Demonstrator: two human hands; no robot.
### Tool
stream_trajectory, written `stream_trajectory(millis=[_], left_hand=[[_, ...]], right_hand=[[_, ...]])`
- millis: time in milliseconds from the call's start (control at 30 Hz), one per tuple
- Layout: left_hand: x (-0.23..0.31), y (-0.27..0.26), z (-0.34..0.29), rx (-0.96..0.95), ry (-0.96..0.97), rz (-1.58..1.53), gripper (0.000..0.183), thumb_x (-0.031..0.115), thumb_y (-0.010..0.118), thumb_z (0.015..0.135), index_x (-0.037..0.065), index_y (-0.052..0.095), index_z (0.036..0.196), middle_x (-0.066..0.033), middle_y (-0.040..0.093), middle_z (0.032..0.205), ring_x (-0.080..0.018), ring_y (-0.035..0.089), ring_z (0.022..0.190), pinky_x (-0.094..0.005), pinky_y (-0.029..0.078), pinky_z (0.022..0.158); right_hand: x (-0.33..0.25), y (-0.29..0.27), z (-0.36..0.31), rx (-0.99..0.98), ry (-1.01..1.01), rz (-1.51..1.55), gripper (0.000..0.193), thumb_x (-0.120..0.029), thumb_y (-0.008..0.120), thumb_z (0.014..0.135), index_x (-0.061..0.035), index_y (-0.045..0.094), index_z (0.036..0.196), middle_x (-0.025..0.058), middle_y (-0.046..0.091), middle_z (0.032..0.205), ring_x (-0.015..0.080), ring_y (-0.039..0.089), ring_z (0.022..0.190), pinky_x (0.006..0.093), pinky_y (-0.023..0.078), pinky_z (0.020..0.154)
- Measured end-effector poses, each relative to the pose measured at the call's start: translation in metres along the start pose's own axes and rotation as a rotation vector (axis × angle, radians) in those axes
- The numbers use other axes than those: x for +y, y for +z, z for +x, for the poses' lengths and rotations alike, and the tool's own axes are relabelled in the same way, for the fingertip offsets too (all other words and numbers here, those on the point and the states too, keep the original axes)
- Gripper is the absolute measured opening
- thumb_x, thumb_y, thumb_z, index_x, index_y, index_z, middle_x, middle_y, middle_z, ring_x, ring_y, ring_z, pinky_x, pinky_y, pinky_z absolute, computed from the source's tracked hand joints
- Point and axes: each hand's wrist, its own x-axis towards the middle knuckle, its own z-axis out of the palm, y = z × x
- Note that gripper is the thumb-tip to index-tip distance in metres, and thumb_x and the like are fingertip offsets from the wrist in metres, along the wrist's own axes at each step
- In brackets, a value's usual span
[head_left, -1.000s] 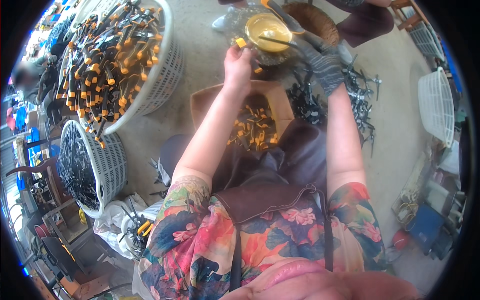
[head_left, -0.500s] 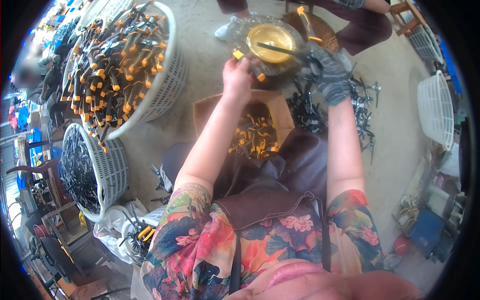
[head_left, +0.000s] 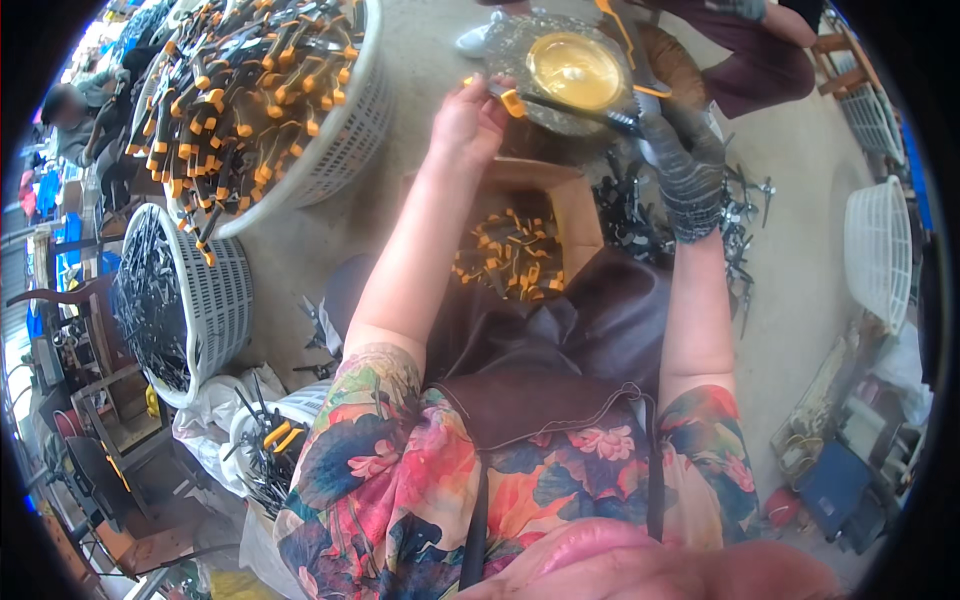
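Observation:
My left hand (head_left: 468, 125), bare, pinches a short black-and-orange handle sleeve (head_left: 513, 103) above the near left rim of a bowl of yellow paste (head_left: 575, 70). In a grey striped glove, my right hand (head_left: 688, 175) closes round a dark metal hand tool, whose bare handle (head_left: 580, 112) points left. That handle's tip meets the sleeve, or lies very close to it. Just beyond the glove stands a handle with orange-and-black grips (head_left: 632, 50); whether it belongs to the same tool I cannot tell. The tool's head is hidden in the glove.
Below my hands a cardboard box (head_left: 578, 215) holds many loose sleeves (head_left: 510, 255). Dark metal tools (head_left: 630, 215) lie heaped to its right. White baskets of gripped tools (head_left: 372, 110) and bare tools (head_left: 222, 305) stand left. Another person's leg (head_left: 760, 60) is at the far right.
My left hand's sleeve and the tool's bare handle have come together; the handle was over the bowl before. The whole view has shifted slightly.

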Motion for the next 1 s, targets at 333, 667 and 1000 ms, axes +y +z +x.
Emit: stream_trajectory(millis=[333,667,1000], left_hand=[[-0.002,0.003,-0.004,0.006,0.039,0.021,0.018,0.012,0.046,0.097,-0.004,0.044,0.106,-0.0157,0.058,0.1,-0.0258,0.063,0.093,-0.0311,0.057,0.078],[-0.04,0.034,-0.034,0.214,0.156,0.304,0.032,0.012,0.05,0.096,0.003,0.031,0.119,-0.0153,0.057,0.102,-0.0241,0.064,0.086,-0.0343,0.055,0.069],[0.02,0.005,-0.045,-0.03,0.121,0.277,0.042,0.04,0.028,0.1,0.003,0.044,0.114,-0.0154,0.061,0.113,-0.0244,0.057,0.103,-0.0373,0.045,0.086]], right_hand=[[-0.011,0.012,-0.004,-0.071,0.094,0.052,0.029,-0.015,0.065,0.087,0.0024,0.063,0.111,0.0045,0.066,0.087,0.0063,0.059,0.069,0.0213,0.049,0.059],[0.0,0.032,-0.003,-0.045,-0.266,-0.282,0.022,-0.016,0.065,0.087,-0.0003,0.065,0.103,0.0061,0.064,0.074,0.0088,0.057,0.058,0.0244,0.045,0.051],[0.024,0.01,0.012,-0.099,-0.698,-0.657,0.039,-0.003,0.067,0.077,-0.0014,0.062,0.115,0.0075,0.065,0.1,0.0124,0.063,0.086,0.0238,0.053,0.072]])
